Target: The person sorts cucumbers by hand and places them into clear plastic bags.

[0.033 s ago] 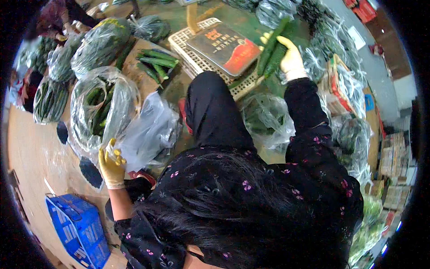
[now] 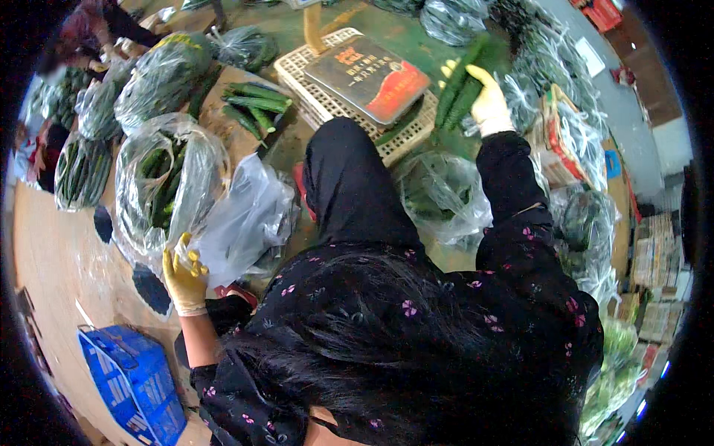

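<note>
At the right, my right hand (image 2: 491,105) in a pale yellow glove is closed around a few dark green cucumbers (image 2: 462,93), lifted beside the weighing scale (image 2: 368,80). My left hand (image 2: 184,281), in a yellow glove, has its fingers curled at the edge of clear plastic film. It seems to pinch the plastic bag (image 2: 244,212) there, though the grip is partly hidden. Just beyond that hand stands an open clear bag of cucumbers (image 2: 167,178). Several loose cucumbers (image 2: 256,104) lie on a board between this bag and the scale.
The scale rests on a cream plastic crate (image 2: 294,70). Another clear bag (image 2: 444,197) lies right of my knee. Filled bags (image 2: 165,78) stand at the far left, near another person (image 2: 93,33). A blue basket (image 2: 134,383) is lower left; a carton (image 2: 558,137) stands right.
My right hand and the cucumbers have shifted slightly right, and the cucumbers look blurrier at their upper ends. The scale and crate appear a little further left. My left hand stays nearly in place.
</note>
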